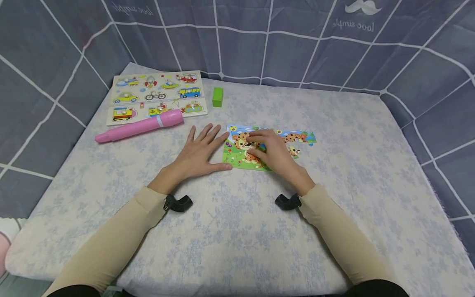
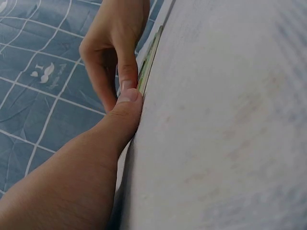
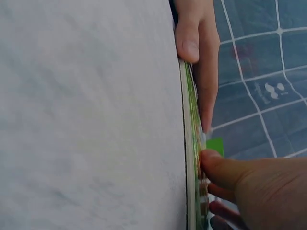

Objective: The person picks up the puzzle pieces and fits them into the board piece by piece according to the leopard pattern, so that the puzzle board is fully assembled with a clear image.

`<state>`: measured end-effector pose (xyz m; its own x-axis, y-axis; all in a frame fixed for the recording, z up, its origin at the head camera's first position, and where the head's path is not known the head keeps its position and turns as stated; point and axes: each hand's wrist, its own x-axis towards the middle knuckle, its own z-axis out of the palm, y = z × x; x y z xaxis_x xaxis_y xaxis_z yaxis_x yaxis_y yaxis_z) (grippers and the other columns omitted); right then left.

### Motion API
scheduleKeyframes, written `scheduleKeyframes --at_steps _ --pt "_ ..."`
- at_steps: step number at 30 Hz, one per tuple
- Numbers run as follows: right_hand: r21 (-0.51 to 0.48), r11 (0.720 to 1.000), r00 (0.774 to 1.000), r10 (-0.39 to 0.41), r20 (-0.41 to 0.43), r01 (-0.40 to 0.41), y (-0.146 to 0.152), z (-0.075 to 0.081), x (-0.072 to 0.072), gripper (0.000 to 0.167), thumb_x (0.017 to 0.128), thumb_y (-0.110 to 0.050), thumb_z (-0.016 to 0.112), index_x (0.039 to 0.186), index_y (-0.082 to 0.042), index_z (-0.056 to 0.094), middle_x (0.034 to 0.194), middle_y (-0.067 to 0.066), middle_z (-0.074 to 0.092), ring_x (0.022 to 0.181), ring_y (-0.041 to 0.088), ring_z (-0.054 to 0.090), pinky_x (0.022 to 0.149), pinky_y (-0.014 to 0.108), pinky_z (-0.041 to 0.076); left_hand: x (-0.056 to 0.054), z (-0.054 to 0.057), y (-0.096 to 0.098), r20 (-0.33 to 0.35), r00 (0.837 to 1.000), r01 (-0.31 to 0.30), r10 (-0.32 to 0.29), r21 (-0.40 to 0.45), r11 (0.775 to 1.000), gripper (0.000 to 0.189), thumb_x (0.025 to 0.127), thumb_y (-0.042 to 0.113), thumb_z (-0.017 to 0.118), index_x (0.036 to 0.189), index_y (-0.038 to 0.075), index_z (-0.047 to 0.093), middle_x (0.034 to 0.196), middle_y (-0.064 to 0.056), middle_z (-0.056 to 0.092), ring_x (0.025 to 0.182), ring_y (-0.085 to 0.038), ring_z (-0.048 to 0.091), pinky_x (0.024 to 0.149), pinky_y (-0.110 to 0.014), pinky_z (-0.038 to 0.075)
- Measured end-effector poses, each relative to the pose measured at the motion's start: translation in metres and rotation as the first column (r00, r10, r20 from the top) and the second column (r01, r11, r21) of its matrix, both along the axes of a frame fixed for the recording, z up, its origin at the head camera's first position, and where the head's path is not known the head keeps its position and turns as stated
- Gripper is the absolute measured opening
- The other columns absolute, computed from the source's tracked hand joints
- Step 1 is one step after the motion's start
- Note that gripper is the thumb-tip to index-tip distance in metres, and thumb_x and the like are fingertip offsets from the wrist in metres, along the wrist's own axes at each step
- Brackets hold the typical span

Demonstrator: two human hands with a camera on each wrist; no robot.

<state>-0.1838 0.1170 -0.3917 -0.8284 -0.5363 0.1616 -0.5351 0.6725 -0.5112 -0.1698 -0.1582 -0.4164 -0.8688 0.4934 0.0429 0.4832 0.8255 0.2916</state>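
A jigsaw puzzle (image 1: 241,161) with a cartoon leopard on green grass lies flat on the cloth. My left hand (image 1: 196,154) is spread at its left side, with the thumb tip at the lower left corner and fingertips by the left edge. Over the puzzle's middle, my right hand (image 1: 276,152) has bent fingers, thumb apart from them and fingertips down at the printed surface. The picture shows between thumb and fingers; the palm hides part of it. To the right, a puzzle strip (image 1: 298,137) and a piece with a small animal face (image 1: 294,151) stick out past the hand.
A wooden peg board (image 1: 141,88) with vehicle pictures sits at the back left. In front of it lies a pink pen-shaped toy (image 1: 139,128). A green block (image 1: 217,97) stands behind the puzzle. Grey checked curtains (image 1: 241,45) border the table (image 1: 230,239).
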Motion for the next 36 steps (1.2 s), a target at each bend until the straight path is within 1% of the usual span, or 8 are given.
scheduleKeyframes --at_steps 2,5,9,16,23,28,32,36 --pt "0.053 0.998 0.999 0.037 0.008 -0.037 0.002 0.001 0.005 0.046 0.104 -0.020 0.068 0.146 -0.002 0.062 0.157 0.018 0.054 0.152 0.039 0.042 0.122 0.055 0.039 0.000 0.000 0.001 0.003 1.000 0.000 0.000 0.002 1.000 0.102 0.090 0.076 0.063 0.170 0.026 0.023 0.177 -0.010 0.016 0.165 -0.033 0.005 0.127 -0.068 -0.006" --pt "0.144 0.985 0.995 0.088 0.044 -0.094 0.008 0.000 0.013 0.054 0.110 -0.026 0.058 0.158 -0.002 0.045 0.167 0.018 0.037 0.160 0.039 0.027 0.127 0.055 0.031 0.000 0.001 0.001 0.006 1.000 0.002 -0.002 0.006 1.000 0.102 0.091 0.076 0.063 0.170 0.026 0.023 0.177 -0.010 0.016 0.166 -0.033 0.005 0.127 -0.068 -0.006" --pt "0.218 0.968 0.990 0.112 0.087 -0.128 0.016 -0.001 0.022 0.065 0.113 -0.037 0.049 0.166 -0.006 0.028 0.175 0.014 0.021 0.164 0.035 0.012 0.130 0.055 0.021 0.000 0.002 0.002 0.007 1.000 0.003 -0.003 0.005 1.000 0.102 0.091 0.076 0.063 0.170 0.026 0.023 0.177 -0.010 0.016 0.166 -0.033 0.005 0.127 -0.068 -0.006" --pt "0.225 0.965 0.988 0.111 0.105 -0.132 0.024 -0.001 0.032 0.071 0.112 -0.043 0.050 0.168 -0.008 0.024 0.177 0.010 0.017 0.165 0.031 0.008 0.131 0.055 0.020 0.000 0.001 0.001 0.004 1.000 -0.006 0.006 0.002 1.000 0.102 0.090 0.077 0.063 0.170 0.027 0.023 0.177 -0.010 0.016 0.166 -0.033 0.005 0.127 -0.068 -0.006" --pt "0.177 0.980 0.991 0.076 0.114 -0.095 0.028 -0.003 0.040 0.070 0.111 -0.045 0.051 0.167 -0.010 0.027 0.177 0.007 0.019 0.165 0.029 0.009 0.130 0.058 0.020 0.000 0.000 0.001 0.003 1.000 -0.002 0.002 0.003 1.000 0.103 0.090 0.077 0.062 0.170 0.027 0.022 0.178 -0.010 0.016 0.166 -0.033 0.005 0.127 -0.067 -0.007" --pt "0.095 0.993 0.993 0.056 0.100 -0.065 0.033 -0.006 0.043 0.063 0.112 -0.041 0.050 0.164 -0.009 0.036 0.174 0.008 0.027 0.164 0.030 0.015 0.130 0.058 0.020 0.002 0.001 0.001 0.007 1.000 -0.007 0.007 -0.005 1.000 0.102 0.090 0.076 0.062 0.170 0.027 0.022 0.178 -0.010 0.015 0.166 -0.033 0.004 0.127 -0.067 -0.007" --pt "-0.018 1.000 0.999 0.006 0.041 -0.006 0.042 -0.005 0.039 0.057 0.112 -0.034 0.054 0.160 -0.005 0.044 0.169 0.014 0.039 0.161 0.034 0.026 0.129 0.058 0.023 0.002 0.001 0.001 0.007 1.000 -0.005 0.005 -0.002 1.000 0.103 0.090 0.076 0.063 0.170 0.027 0.022 0.178 -0.010 0.016 0.166 -0.033 0.004 0.127 -0.068 -0.006" --pt "-0.124 0.990 0.996 -0.077 -0.052 0.071 0.060 -0.003 0.032 0.050 0.107 -0.022 0.064 0.152 -0.003 0.055 0.158 0.019 0.052 0.152 0.038 0.042 0.125 0.056 0.032 0.002 0.002 0.000 0.005 1.000 0.001 -0.001 0.002 1.000 0.103 0.090 0.075 0.064 0.170 0.027 0.022 0.178 -0.010 0.016 0.165 -0.034 0.005 0.127 -0.069 -0.006"
